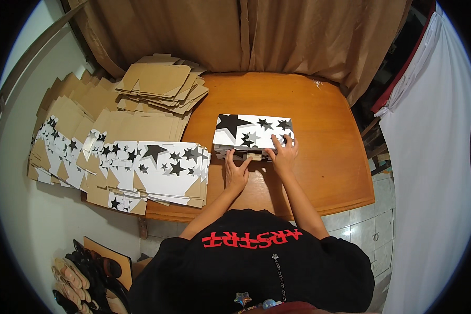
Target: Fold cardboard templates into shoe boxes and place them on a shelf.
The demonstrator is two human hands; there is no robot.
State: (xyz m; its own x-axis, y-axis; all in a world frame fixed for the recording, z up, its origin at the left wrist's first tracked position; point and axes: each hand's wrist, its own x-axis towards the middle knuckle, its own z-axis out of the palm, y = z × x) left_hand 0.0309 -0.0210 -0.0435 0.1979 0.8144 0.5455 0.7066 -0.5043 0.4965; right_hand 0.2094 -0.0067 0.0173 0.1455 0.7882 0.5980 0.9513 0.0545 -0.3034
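A white cardboard box [251,131] printed with black stars lies on the wooden table [329,172], partly folded up. My left hand [236,172] presses against its near bottom edge, with the thumb reaching toward a brown flap. My right hand [282,154] rests on the box's near right corner, fingers spread over the white top face and the edge. Both hands are touching the box.
A large stack of flat star-printed box blanks [157,167] covers the table's left side, with brown cardboard blanks [162,83] piled behind. A brown curtain [256,31] hangs at the back, a white sheet [434,157] at the right. Several sandals [83,277] lie on the floor at lower left.
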